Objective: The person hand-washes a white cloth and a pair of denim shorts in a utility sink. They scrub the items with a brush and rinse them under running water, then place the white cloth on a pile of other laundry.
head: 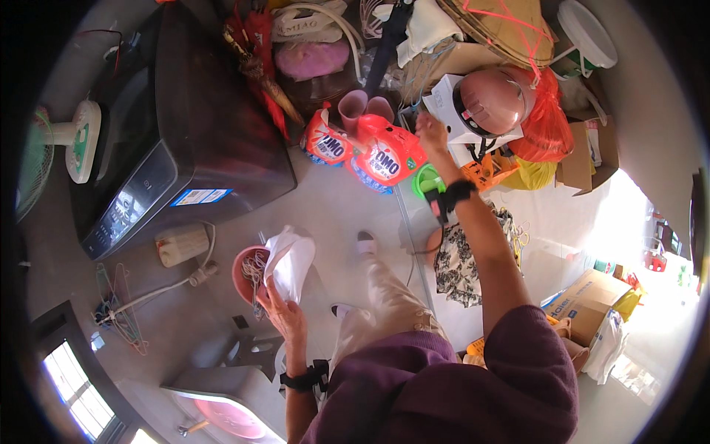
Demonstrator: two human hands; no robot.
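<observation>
My left hand [285, 319] grips a white cloth or bag [291, 266] at the side of a pink bucket [241, 283]. Wire clothes hangers [255, 269] fill the bucket; whether the hand also holds its rim is unclear. My right hand [432, 133] reaches out with curled fingers beside a white box [449, 111]; what lies within the fingers is hidden. Two red OMO detergent bags [383, 158] stand to its left, before pink boots [353, 108]. A bright green plastic item [427, 178] lies below that hand.
A black washing machine [222, 111] stands at left, near a white jug [183, 244] and hangers [119, 311] on the floor. A pink helmet [493, 100] rests on the white box. Patterned fabric [463, 266] lies right of my legs, a Haier carton [593, 302] farther right.
</observation>
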